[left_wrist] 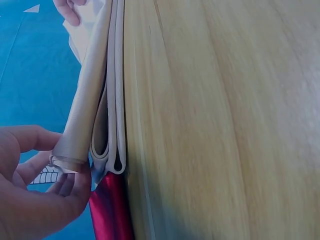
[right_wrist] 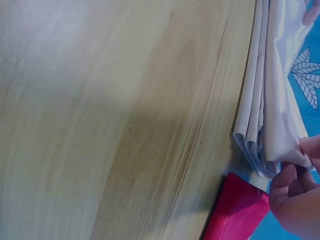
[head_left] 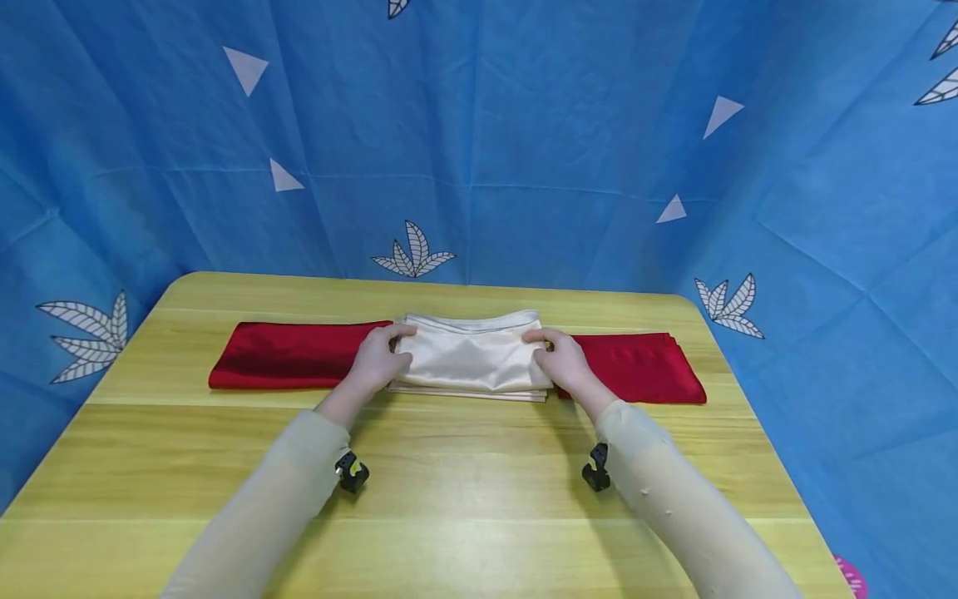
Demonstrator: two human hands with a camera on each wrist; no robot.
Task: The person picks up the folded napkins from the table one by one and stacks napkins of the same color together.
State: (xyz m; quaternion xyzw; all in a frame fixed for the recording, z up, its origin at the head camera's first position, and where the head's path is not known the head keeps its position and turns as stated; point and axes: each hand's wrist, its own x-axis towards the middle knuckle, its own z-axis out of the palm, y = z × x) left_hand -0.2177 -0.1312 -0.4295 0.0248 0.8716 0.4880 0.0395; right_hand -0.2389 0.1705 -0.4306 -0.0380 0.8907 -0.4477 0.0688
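Observation:
A folded white satin cloth (head_left: 470, 359) lies across the middle of the table, in several stacked layers. At its left end my left hand (head_left: 374, 359) pinches the upper fold between thumb and fingers. My right hand (head_left: 563, 361) pinches the same fold at the right end. Seen from the left wrist, the upper layer of the cloth (left_wrist: 84, 115) is raised a little above the looped lower folds. From the right wrist, the pinched corner bunches slightly at the fingertips (right_wrist: 284, 177), above the flat layers.
One folded red cloth (head_left: 295, 356) lies left of the white one, and another red cloth (head_left: 639, 368) lies to its right; the white cloth's ends are close to both. Beneath them is a wooden table (head_left: 464, 491), with a blue patterned curtain (head_left: 479, 125) behind its far edge.

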